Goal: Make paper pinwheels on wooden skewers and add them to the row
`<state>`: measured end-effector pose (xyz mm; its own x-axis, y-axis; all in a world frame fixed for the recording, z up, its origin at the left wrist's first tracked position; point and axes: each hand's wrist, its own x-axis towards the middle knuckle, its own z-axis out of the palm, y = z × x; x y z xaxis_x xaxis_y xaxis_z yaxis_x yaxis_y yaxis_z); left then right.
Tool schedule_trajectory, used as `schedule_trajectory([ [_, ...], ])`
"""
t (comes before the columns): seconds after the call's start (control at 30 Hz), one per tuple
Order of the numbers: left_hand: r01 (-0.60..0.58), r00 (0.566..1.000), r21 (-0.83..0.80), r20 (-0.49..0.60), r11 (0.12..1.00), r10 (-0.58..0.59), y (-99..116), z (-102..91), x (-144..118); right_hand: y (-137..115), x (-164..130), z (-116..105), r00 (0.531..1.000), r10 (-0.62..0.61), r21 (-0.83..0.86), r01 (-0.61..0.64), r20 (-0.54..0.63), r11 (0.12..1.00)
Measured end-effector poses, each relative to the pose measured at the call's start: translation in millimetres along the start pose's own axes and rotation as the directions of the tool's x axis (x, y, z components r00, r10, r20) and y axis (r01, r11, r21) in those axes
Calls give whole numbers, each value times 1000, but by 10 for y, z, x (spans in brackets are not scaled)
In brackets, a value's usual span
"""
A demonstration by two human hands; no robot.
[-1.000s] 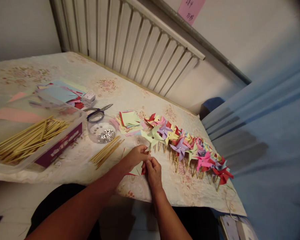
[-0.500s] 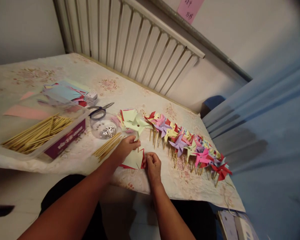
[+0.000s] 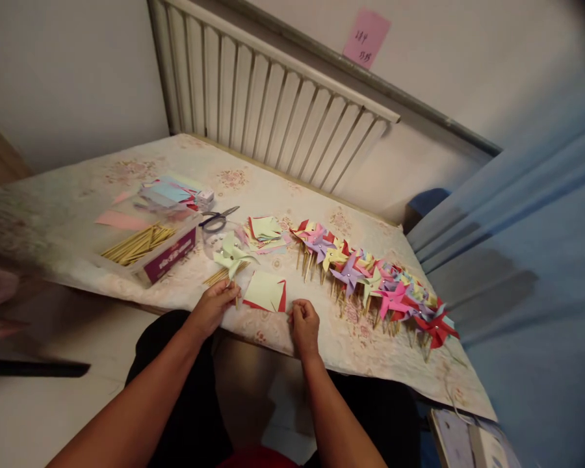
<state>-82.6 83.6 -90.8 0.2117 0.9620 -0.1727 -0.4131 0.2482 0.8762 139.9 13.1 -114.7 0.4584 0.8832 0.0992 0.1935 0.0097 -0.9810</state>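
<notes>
Head view shows your left hand [image 3: 214,305] over the near side of the desk [image 3: 331,354], its grip narrow, thumb and fingers pinched on the stick of a pale green pinwheel [image 3: 233,257]. That pinwheel is upright just above your fingers, in front of a clear round dish [image 3: 207,246] and a loose bundle of sticks [image 3: 216,275], both of which it partly hides. Your right hand [image 3: 306,323] is near the desk's front edge with fingers curled in; you cannot tell from here whether that grip has anything in it. Between your hands lies a pale green square [image 3: 264,290], with red paper showing beneath it along the edges. Beyond it, near the middle of the desk, sits a pile of coloured squares [image 3: 266,230], with dark-handled scissors [image 3: 218,220] to its left. Further left, a clear box [image 3: 170,255] with a purple label holds more sticks [image 3: 139,244]. On your right, a long cluster of finished pinwheels [image 3: 370,279] stands on sticks, red, purple, yellow and pink among them.
</notes>
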Motion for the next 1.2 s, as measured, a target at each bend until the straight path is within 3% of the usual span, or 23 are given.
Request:
schedule_trajectory([
  [0.33, -15, 999, -29, -47, 999, 14, -79, 2, -55, 118, -214, -164, 995, -76, -101, 82, 66, 992],
  [0.7, -25, 997, -71, -70, 997, 20, -140, -48, -14, 183, -402, -432, 963, -250, -171, 264, 99, 949],
  [1.0, -24, 996, -115, -89, 993, 13, -194, -101, 61, 284, -422, -723, 925, -366, -344, 378, 103, 859],
  [1.2, -27, 995, -113, -101, 993, 16, -185, -101, 51, 272, -454, -767, 900, -414, -342, 434, 135, 833],
])
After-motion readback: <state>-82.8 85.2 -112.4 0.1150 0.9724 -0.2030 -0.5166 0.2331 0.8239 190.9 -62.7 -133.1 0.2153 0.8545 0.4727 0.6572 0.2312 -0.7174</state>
